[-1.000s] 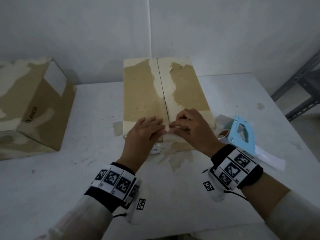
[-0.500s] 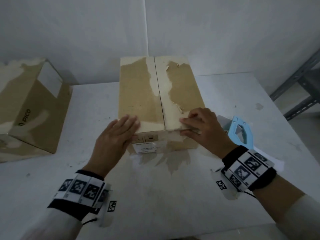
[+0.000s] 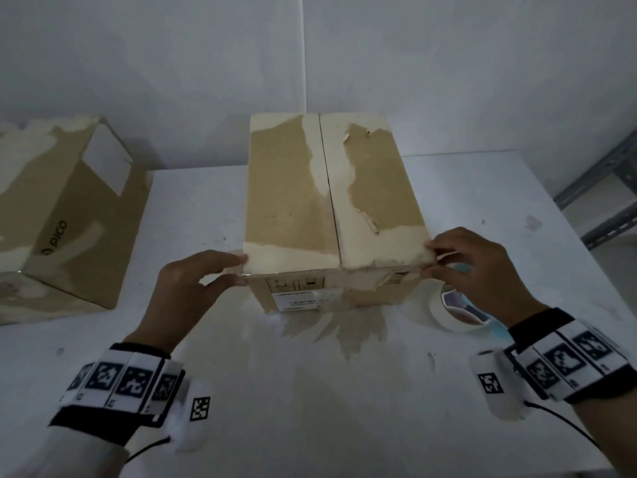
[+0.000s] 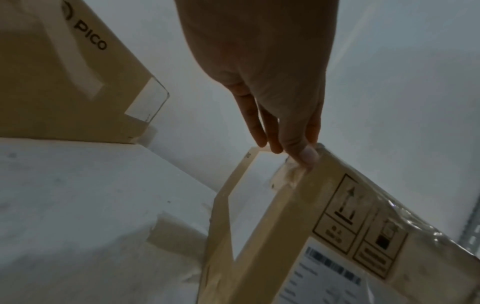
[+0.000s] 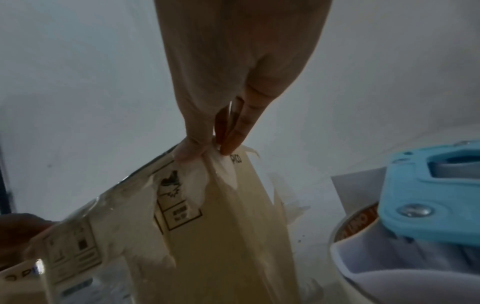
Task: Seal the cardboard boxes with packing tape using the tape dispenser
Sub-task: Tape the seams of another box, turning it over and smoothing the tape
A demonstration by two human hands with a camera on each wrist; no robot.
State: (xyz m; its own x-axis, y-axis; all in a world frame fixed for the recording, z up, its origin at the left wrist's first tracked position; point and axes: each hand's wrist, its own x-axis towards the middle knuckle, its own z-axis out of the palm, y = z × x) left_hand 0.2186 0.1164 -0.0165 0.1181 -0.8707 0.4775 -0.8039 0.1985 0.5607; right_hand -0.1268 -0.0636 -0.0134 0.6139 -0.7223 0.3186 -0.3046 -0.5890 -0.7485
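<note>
From the head view, you're not far in, I'd say. The tall brown cardboard box with torn pale patches (image 3: 331, 208) stands in the middle of the scuffed white table (image 3: 241, 391), flaps folded flat, but the centre seam looks bare, with no fresh strip along it that I can see. Your left hand (image 3: 188, 288) pinches the near left top corner between thumb and fingers, and your right hand (image 3: 479, 267) does the same on the near right corner. The pale blue plastic tape dispenser with its roll (image 3: 458, 310) lies on the table just beside the box, under your right wrist, untouched. A second brown cardboard box printed PICO (image 3: 65, 219) sits well apart on the left, and I can't tell if it's sealed.

Left wrist view: your fingers (image 4: 298, 144) lie fairly straight down the box corner, fingertip pressed on the edge, with shiny crinkled old tape over the printed handling symbols. The cardboard looks matte and peeled in layers.

Right wrist view: your fingertips (image 5: 231, 144) nip the frayed, papery white corner. The dispenser's (image 5: 428, 195) hard, smooth plastic has a metal screw; the roll sits below it.

So, my guess is that all the taping is still to do.
</note>
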